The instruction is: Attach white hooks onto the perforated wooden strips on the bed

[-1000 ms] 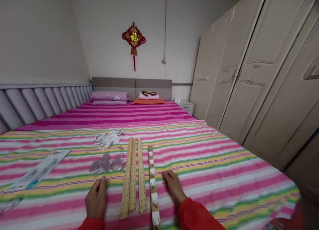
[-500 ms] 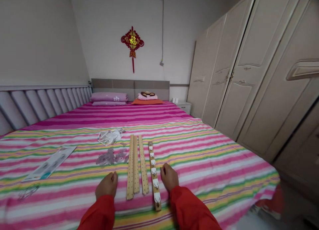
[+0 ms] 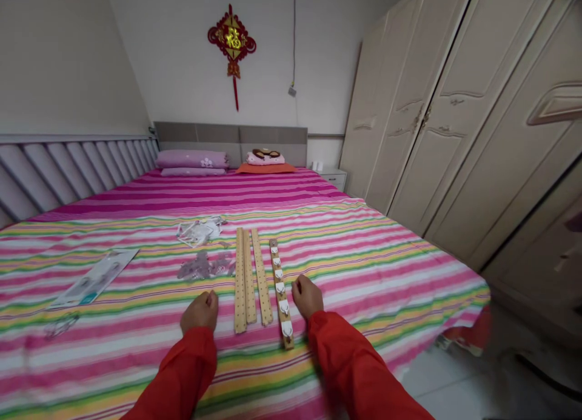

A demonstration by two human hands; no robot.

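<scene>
My left hand [image 3: 200, 311] rests as a closed fist on the striped sheet, left of three pale wooden strips [image 3: 240, 280] dotted with small holes. My right hand [image 3: 308, 296], also a fist, lies just right of a narrow wooden strip carrying several white hooks [image 3: 280, 288]. Nothing shows in either fist. The strips lie roughly parallel between the hands, pointing away from me. Beyond my left hand is a pile of small clear plastic bags [image 3: 204, 266], and behind it a heap of white and clear packaging [image 3: 200, 231].
A flat clear package [image 3: 97, 279] lies at the left, with a thin loop of wire or band [image 3: 62, 325] in front of it. Folded purple bedding [image 3: 191, 160] and a pink folded item [image 3: 266, 158] sit by the headboard [image 3: 273, 138]. Wardrobes [image 3: 436, 117] line the right side.
The camera view has tilted down slightly, so the scene sits higher or nearer. Both fists and the wooden strips keep about the same places on the bed.
</scene>
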